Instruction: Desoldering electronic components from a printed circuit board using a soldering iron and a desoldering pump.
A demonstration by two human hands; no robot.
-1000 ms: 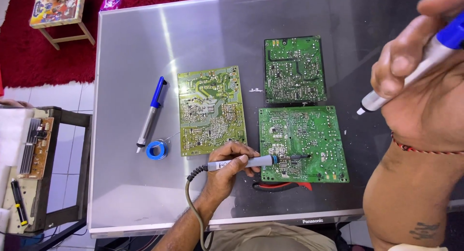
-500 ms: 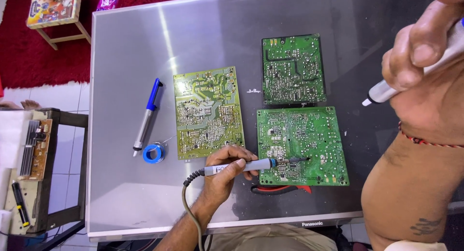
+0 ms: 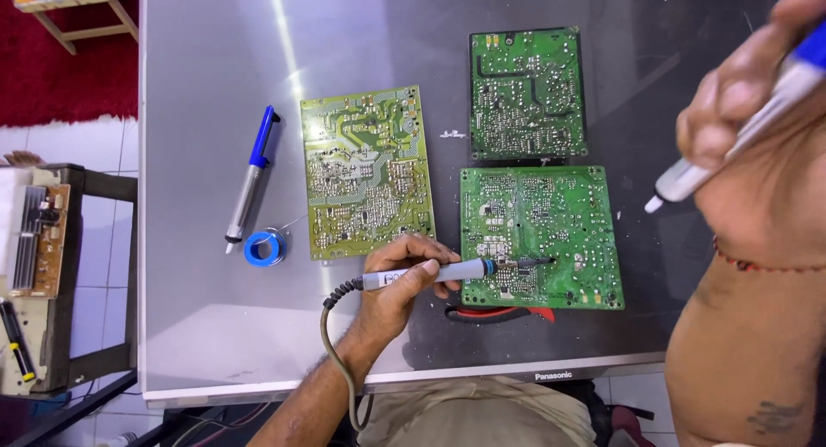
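The left hand [image 3: 400,279] is gripping a soldering iron [image 3: 447,273] — fingers curled round its grey handle, the cord trailing off the near edge of the table [image 3: 206,326]. The iron is lying almost level, its tip touching the lower left part of a green circuit board [image 3: 542,236] that is sitting flat on the grey tabletop. Red-handled pliers [image 3: 499,313] are peeking out from under that board's near edge.

The right hand [image 3: 740,111] is raised well above the table, close to the camera and blurred, fingers closed around a white and blue desoldering pump [image 3: 731,129] whose pale tip is pointing down and left, hovering off the right side of the board.

A second green board [image 3: 527,94] is lying just behind the first one, and a yellow-green board [image 3: 366,172] is resting to the left, just beside the left hand. Further left, a blue and silver pump [image 3: 252,176] is lying near a blue spool of solder [image 3: 263,247].
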